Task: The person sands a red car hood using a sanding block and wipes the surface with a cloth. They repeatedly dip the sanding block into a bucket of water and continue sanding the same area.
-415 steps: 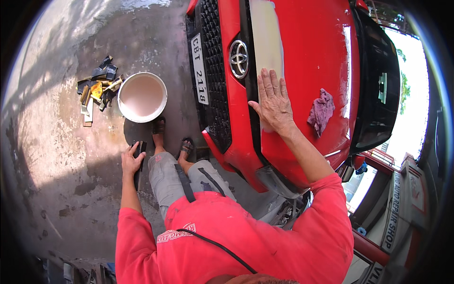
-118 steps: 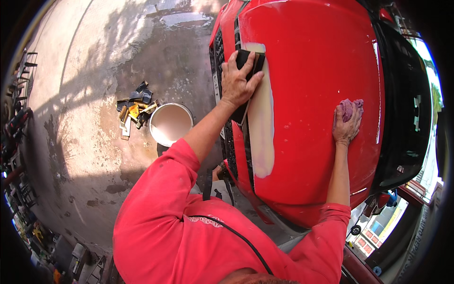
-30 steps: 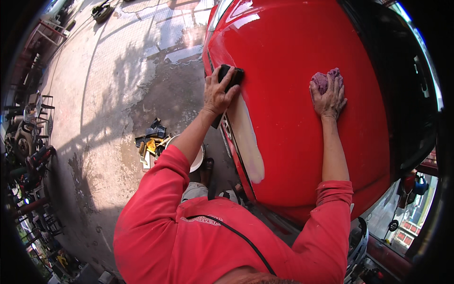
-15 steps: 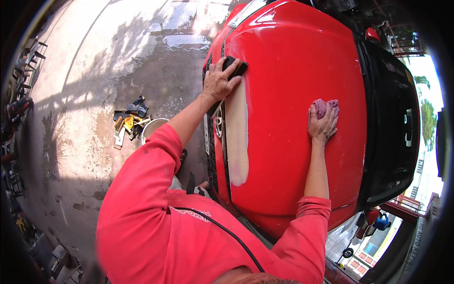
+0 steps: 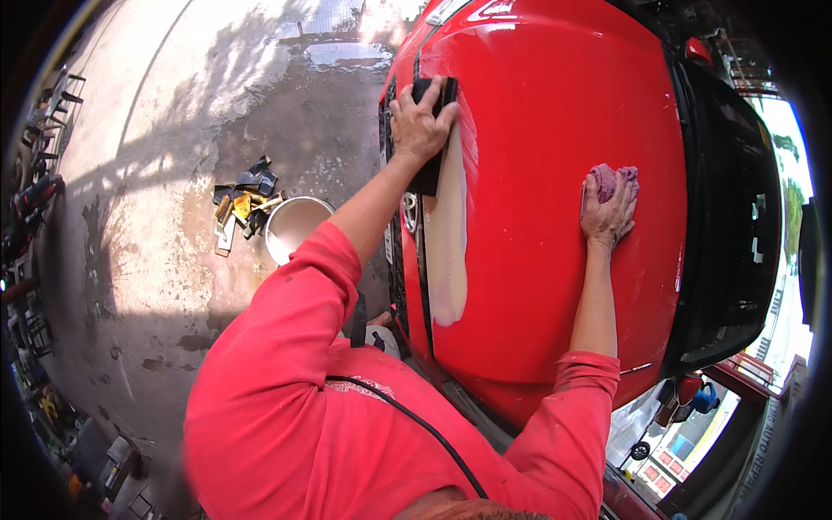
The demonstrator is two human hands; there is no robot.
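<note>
My left hand (image 5: pixel 419 132) is wrapped over a long black sanding block (image 5: pixel 425 180), pressing it flat on the front of the red car hood (image 5: pixel 555 113). Under and beside the block runs a beige strip of body filler (image 5: pixel 447 260), with a whitish haze on the paint near its far end. Farther right, my right hand (image 5: pixel 608 215) presses a bunched purple cloth (image 5: pixel 606 179) against the hood; its fingers lie over the cloth. Part of the block is hidden beneath my left hand.
On the concrete floor to the left stands a white bucket (image 5: pixel 299 213), close by my left sleeve. Beside it lies a pile of sanding blocks and black sheets (image 5: pixel 247 199). The windshield (image 5: pixel 732 217) bounds the hood at the right. A black cord (image 5: pixel 416 422) crosses my red shirt.
My left hand and the sanding block have slid toward the hood's far side, and the block now lies more in line with the filler strip. The whole view has shifted slightly.
</note>
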